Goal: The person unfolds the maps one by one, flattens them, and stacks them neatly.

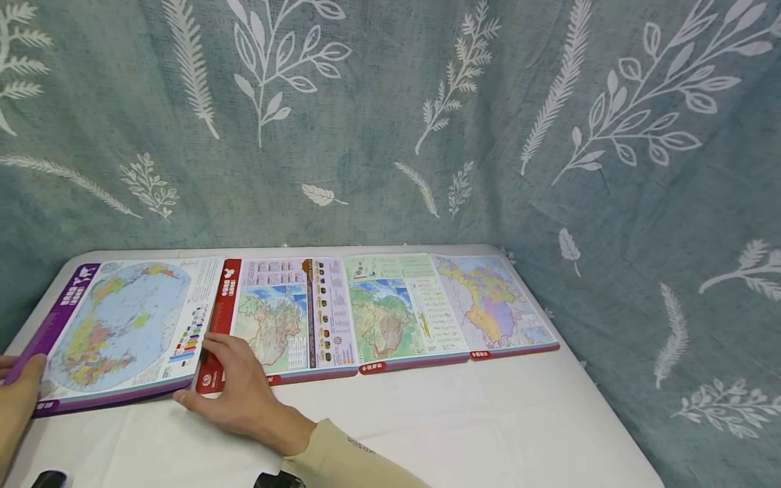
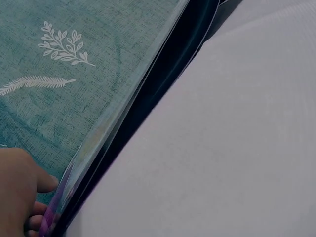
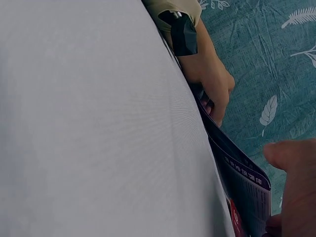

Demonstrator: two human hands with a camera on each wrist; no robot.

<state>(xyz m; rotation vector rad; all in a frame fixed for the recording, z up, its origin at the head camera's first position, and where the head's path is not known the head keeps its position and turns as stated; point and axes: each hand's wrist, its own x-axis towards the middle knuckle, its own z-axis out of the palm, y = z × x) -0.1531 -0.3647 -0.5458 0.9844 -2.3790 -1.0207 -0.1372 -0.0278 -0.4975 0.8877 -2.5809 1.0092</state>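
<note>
A world map (image 1: 122, 325) with a purple border lies at the left end of the table, overlapping the red border of a second map (image 1: 268, 332). My left hand (image 1: 21, 400) grips its purple left edge; in the left wrist view the thumb (image 2: 47, 181) is on one side and the fingers on the other. At the opposite edge, my right hand (image 1: 238, 393) holds the near right corner, thumb at the corner and fingers at the side. In the right wrist view, the right thumb (image 3: 281, 154) stands above the map's printed face.
Rightward along the table's back, a green-headed map panel (image 1: 390, 318) and a pastel political map panel (image 1: 488, 298) continue the row. A leaf-print curtain (image 1: 390, 135) hangs behind the white table (image 1: 457, 427). A small black object (image 1: 50, 479) sits at the bottom left.
</note>
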